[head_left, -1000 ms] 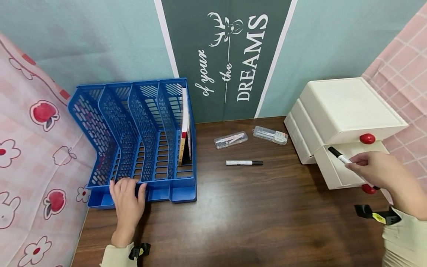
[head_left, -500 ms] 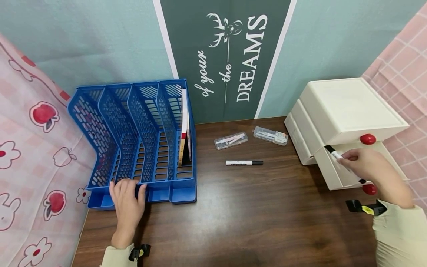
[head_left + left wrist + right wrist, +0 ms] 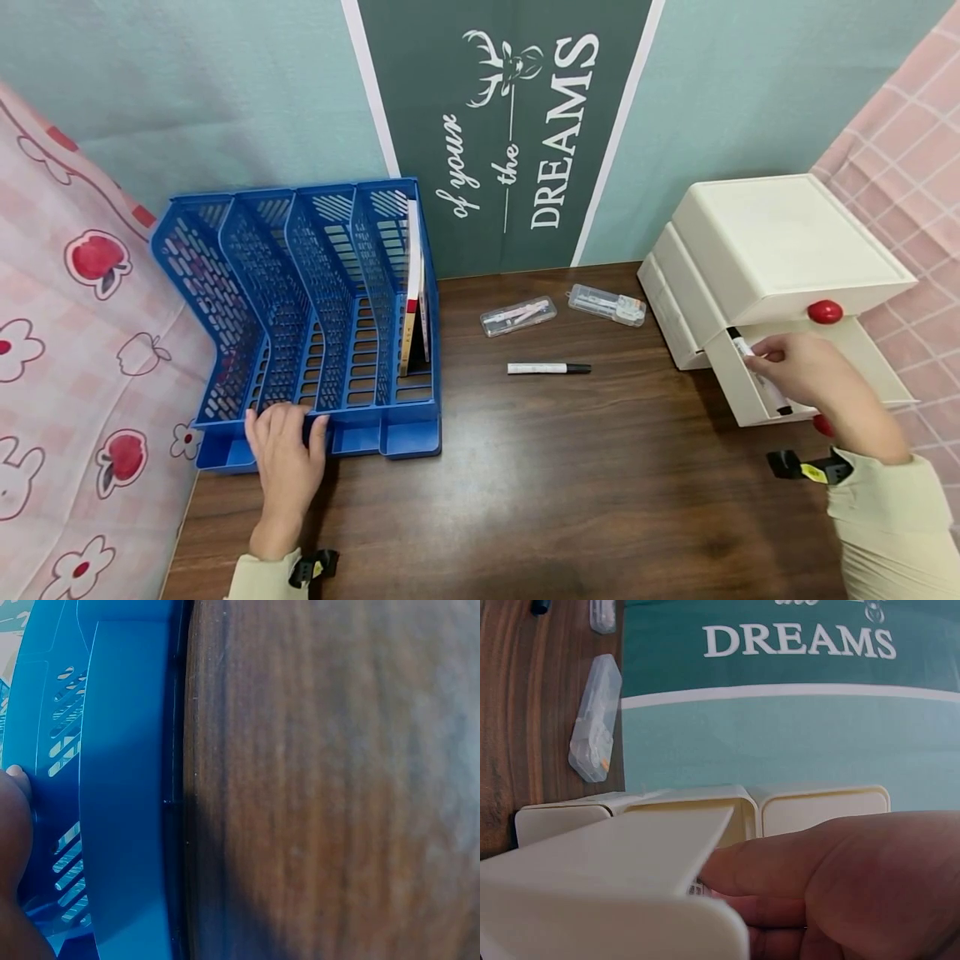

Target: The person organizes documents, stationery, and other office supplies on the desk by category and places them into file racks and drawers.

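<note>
My left hand (image 3: 285, 454) holds the front rim of a blue file rack (image 3: 408, 414), its fingers over the edge. In the left wrist view, part of that hand shows at the rack's slotted front (image 3: 124, 787). My right hand (image 3: 802, 371) pinches a white marker with black ends (image 3: 772, 394) inside the pulled-out drawer (image 3: 892, 379) of a white drawer unit (image 3: 802, 242). The marker lies slanted along the drawer's left wall. From the right wrist, the drawer wall (image 3: 615, 847) covers most of the marker and some fingertips.
Another white marker (image 3: 547, 367) lies mid-table. Two clear plastic cases (image 3: 519, 317) sit behind it, one beside the drawer unit. Thin books (image 3: 411, 308) stand in the rack's right slot. Red knobs (image 3: 825, 312) stick out from the drawer fronts. A printed cloth hangs behind.
My right hand has moved left and lowered the marker from above the open drawer to inside it, along its left wall. My left hand stays on the rack.
</note>
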`<state>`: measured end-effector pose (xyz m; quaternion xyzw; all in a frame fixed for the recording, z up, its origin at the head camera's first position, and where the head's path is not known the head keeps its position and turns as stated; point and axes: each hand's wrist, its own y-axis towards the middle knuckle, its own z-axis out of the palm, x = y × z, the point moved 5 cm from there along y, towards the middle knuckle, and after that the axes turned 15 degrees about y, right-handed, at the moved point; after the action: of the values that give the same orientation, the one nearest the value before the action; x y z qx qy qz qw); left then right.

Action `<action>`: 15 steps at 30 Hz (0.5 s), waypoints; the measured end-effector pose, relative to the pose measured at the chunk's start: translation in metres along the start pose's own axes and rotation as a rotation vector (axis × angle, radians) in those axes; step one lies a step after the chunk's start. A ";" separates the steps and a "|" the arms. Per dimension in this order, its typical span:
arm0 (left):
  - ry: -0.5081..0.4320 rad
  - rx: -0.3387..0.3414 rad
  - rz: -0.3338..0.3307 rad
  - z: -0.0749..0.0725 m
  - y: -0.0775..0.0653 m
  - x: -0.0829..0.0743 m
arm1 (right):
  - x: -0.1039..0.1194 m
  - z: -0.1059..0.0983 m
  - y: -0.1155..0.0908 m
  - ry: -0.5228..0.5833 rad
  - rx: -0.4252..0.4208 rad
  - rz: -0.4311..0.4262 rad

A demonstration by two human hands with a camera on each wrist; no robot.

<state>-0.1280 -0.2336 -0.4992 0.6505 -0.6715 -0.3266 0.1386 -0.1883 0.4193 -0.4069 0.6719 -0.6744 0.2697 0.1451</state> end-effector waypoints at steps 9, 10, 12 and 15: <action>-0.002 0.001 -0.002 -0.001 0.000 0.000 | 0.007 0.011 0.001 -0.015 0.021 -0.050; -0.002 0.001 -0.002 -0.001 0.000 0.000 | 0.007 0.012 0.001 -0.012 0.027 -0.050; -0.003 0.001 -0.002 -0.001 0.000 0.000 | 0.008 0.014 0.001 -0.006 0.039 -0.054; -0.003 0.001 -0.003 0.000 0.000 0.000 | 0.008 0.017 0.000 0.030 0.080 -0.038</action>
<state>-0.1274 -0.2339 -0.4992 0.6510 -0.6710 -0.3276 0.1367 -0.1859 0.4029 -0.4165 0.6859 -0.6478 0.3034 0.1333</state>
